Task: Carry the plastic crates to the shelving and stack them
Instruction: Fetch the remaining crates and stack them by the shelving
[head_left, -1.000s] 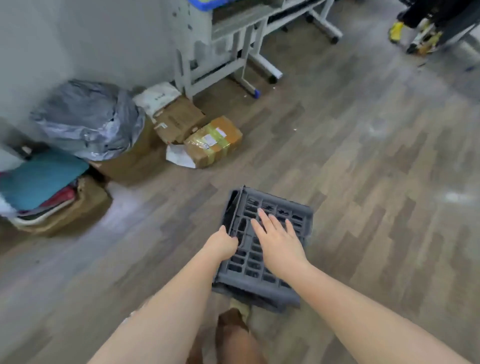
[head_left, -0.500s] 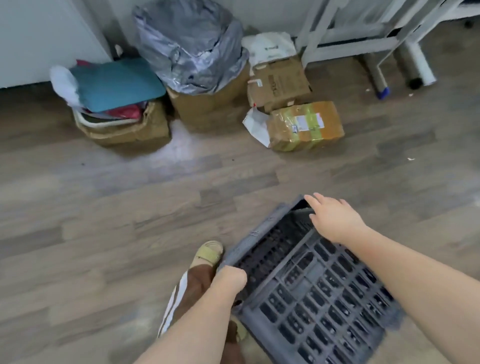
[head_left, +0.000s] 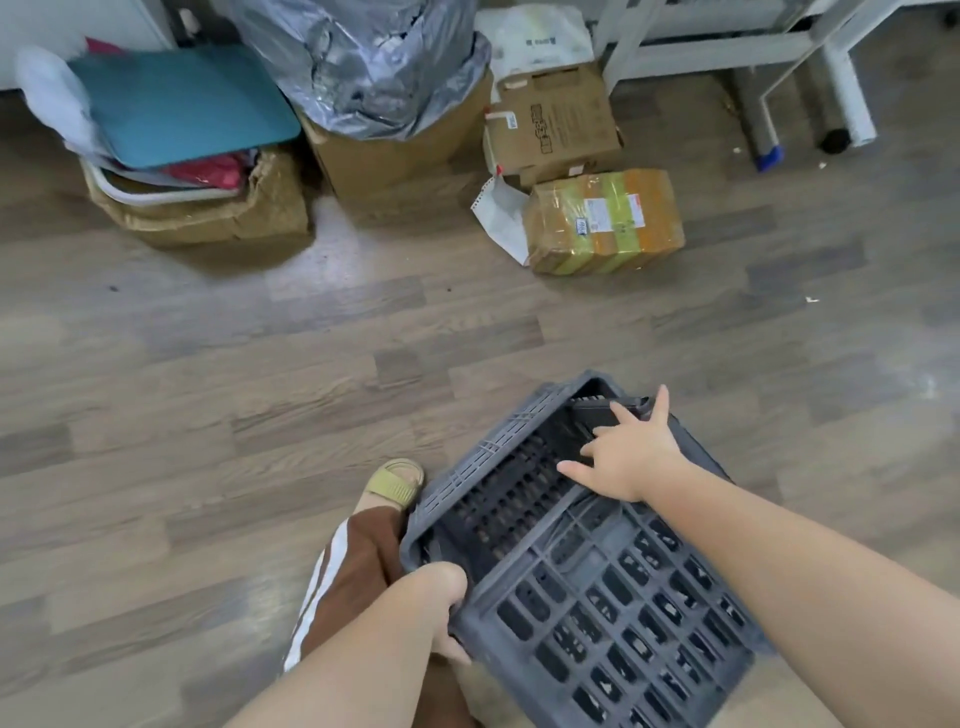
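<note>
A person carries a grey plastic crate (head_left: 582, 561) above the wooden floor (head_left: 208, 415); the left hand (head_left: 436, 597) grips its near rim, the right hand (head_left: 631, 457) rests spread-fingered inside.

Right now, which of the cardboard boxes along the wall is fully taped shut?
The yellow-taped box, rightmost and nearest the crate. The box with the silver bag and the printed box behind it stand open.

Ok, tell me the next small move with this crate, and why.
Probably curl the right hand onto the far rim. The left hand grips the near corner of the crate, but the right one lies on it with spread fingers, and the crate hangs tilted, so a second grip would likely steady it for carrying.
</note>
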